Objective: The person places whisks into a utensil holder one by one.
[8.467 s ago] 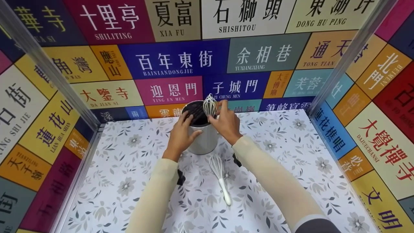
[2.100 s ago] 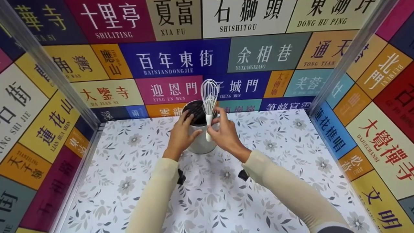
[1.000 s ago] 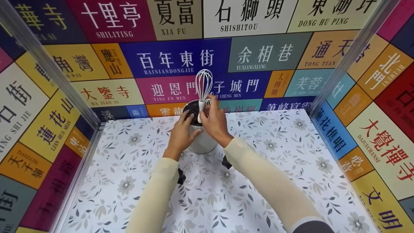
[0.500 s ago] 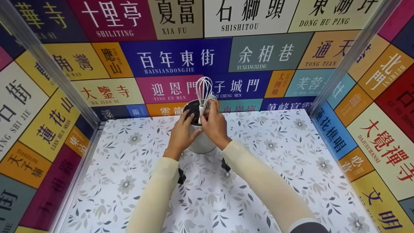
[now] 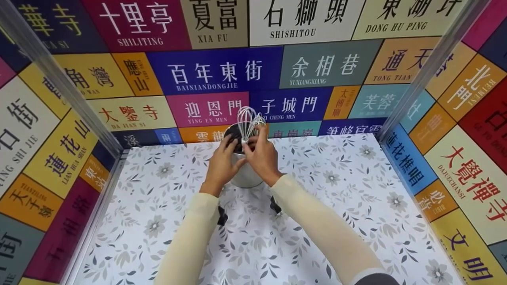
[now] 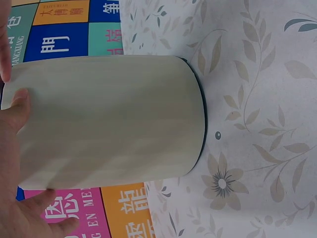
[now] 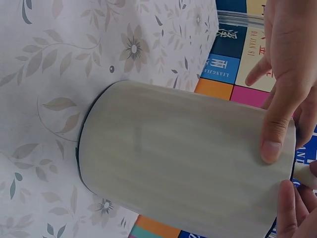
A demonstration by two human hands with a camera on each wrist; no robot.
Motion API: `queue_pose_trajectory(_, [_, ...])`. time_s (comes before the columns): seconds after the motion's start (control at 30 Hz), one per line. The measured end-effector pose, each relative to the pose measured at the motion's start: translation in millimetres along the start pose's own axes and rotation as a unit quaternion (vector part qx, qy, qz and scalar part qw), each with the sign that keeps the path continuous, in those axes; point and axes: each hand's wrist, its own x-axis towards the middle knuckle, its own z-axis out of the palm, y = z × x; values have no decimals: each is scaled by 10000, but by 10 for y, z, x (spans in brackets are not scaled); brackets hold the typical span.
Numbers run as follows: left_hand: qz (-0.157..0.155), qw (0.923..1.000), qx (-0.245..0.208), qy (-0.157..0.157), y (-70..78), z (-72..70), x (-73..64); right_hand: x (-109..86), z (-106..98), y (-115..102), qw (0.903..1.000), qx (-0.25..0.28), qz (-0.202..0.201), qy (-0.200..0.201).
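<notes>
A grey-white cylindrical utensil holder (image 5: 248, 176) with a dark inside stands upright at the back of the table. My left hand (image 5: 222, 166) grips it at the left of its rim, thumb on the outer wall; the thumb (image 7: 272, 141) shows in the right wrist view. My right hand (image 5: 262, 156) is over the right side of the mouth and pinches a white whisk (image 5: 246, 118) near the top of its handle. The whisk's wire head points up and its handle goes down into the holder, mostly hidden. Behind my right fingers a second whisk (image 5: 259, 118) stands head up in the holder.
The table (image 5: 158, 245) has a white cover with grey flowers and leaves. Walls with colourful Chinese place-name signs (image 5: 214, 71) rise at the back and both sides, the back one close behind the holder. Clear strips (image 5: 420, 71) run along the corners.
One whisk went from my right hand into the holder. My right hand picked the other off the table, raised it over the holder, then lowered it handle first. My left hand stays put.
</notes>
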Motion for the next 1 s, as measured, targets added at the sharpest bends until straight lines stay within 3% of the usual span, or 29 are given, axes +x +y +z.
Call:
queue_pose_trajectory(0.4, [-37,10000,-22,8,2,1,8,-31,-26,44,9999,-99,-48,25])
queue_pose_trajectory(0.57, [-61,10000,38,-3,8,-8,-5,-37,-92,68,9998,120,-147,-20])
queue_pose_trajectory(0.9, [-245,9996,36,-157,38,-23,-45,-78,-318,218,9973,618,-385,-73])
queue_pose_trajectory(1.0, [-232,9994,-108,-217,36,-48,-78,-75,-438,314,9973,460,-551,-145])
